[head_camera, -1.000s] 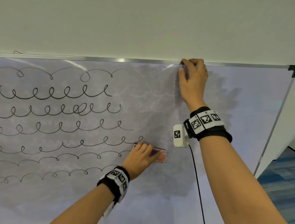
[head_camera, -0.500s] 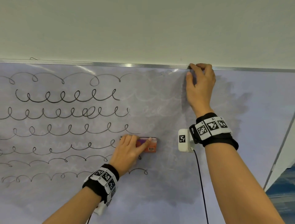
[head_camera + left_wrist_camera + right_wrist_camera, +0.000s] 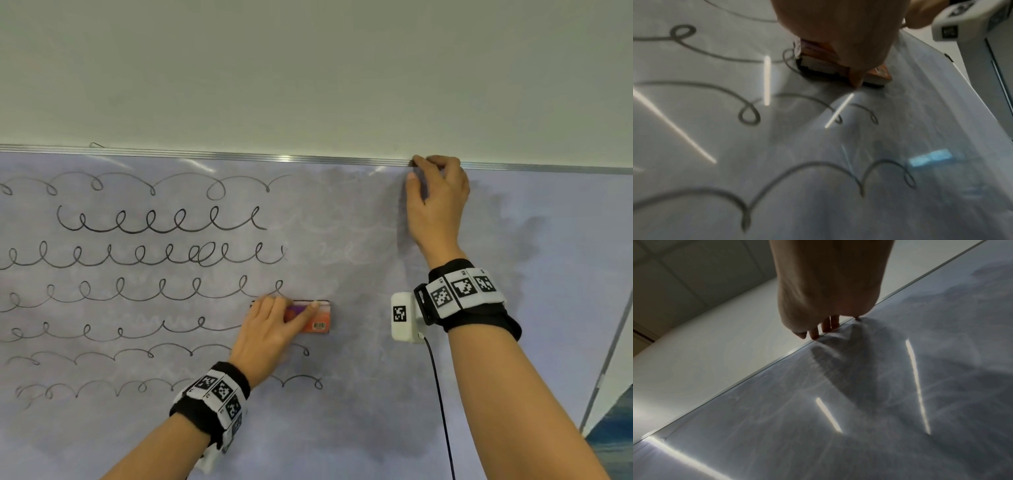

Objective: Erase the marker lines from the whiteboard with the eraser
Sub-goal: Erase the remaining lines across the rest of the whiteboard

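Observation:
A whiteboard [image 3: 565,274] fills the head view, with rows of black looping marker lines [image 3: 154,222] on its left half and a grey smeared patch in the middle. My left hand [image 3: 274,329] grips an orange and purple eraser [image 3: 320,320] flat against the board at the right end of the fourth and fifth rows. In the left wrist view the eraser [image 3: 818,65] sits under my left hand [image 3: 838,32] with loops [image 3: 748,113] below it. My right hand [image 3: 436,202] holds the board's top metal frame [image 3: 239,156], fingers curled over the edge [image 3: 824,327].
A plain wall rises above the frame. The board's right edge [image 3: 613,353] runs diagonally at far right, with blue carpet beyond. A black cable [image 3: 442,411] hangs from the white camera on my right wrist.
My left hand has slid the eraser up and left from the fifth row's end to the fourth row's end. The view has shifted left. My right hand stays on the frame.

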A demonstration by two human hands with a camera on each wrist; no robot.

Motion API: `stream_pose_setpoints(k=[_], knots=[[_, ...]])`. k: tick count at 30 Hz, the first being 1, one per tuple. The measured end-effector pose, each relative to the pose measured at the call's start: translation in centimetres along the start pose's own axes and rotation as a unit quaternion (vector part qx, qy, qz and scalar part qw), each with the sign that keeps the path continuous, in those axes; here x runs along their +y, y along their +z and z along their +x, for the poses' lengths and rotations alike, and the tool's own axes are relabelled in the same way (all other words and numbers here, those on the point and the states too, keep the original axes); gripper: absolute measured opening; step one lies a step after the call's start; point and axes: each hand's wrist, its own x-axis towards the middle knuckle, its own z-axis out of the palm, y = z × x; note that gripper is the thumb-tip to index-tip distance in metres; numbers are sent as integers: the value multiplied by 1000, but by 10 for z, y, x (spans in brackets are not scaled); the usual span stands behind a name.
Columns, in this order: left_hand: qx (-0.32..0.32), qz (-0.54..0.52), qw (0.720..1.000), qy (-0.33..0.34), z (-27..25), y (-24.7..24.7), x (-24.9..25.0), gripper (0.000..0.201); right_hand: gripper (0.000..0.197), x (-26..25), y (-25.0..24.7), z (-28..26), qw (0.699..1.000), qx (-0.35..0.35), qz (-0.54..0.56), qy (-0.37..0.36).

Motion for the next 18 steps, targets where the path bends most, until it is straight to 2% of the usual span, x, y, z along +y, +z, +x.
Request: stream_pose_setpoints(k=[2,3,6,8,10,14,16,18], knots=[[5,-2,1000,-21,-10,4,6,81,35,0,1,0,1000,-1,3,5],[-3,-1,1000,-6,-16,7,8,77,35,-1,1,1,1000,-3,3,8],[-62,16,993,94,-38,11,10,57,35,-1,0,1,1000,-8,-1,7],[-82,27,988,125,-42,7,9,50,36,-2,-1,0,1000,-13,-4,9],[-65,24,991,113,-34,2,9,53,36,-2,-2,0,1000,-13,-7,8],[-27,0,1000,0,-11,-2,2,81,35,-2,-2,0,1000,-14,-9,11],[-25,-5,1000,-9,-11,1,1,81,35,-2,0,0,1000,-12,-10,13],[-33,2,999,16,-20,5,4,73,35,-1,1,0,1000,-10,-6,14]])
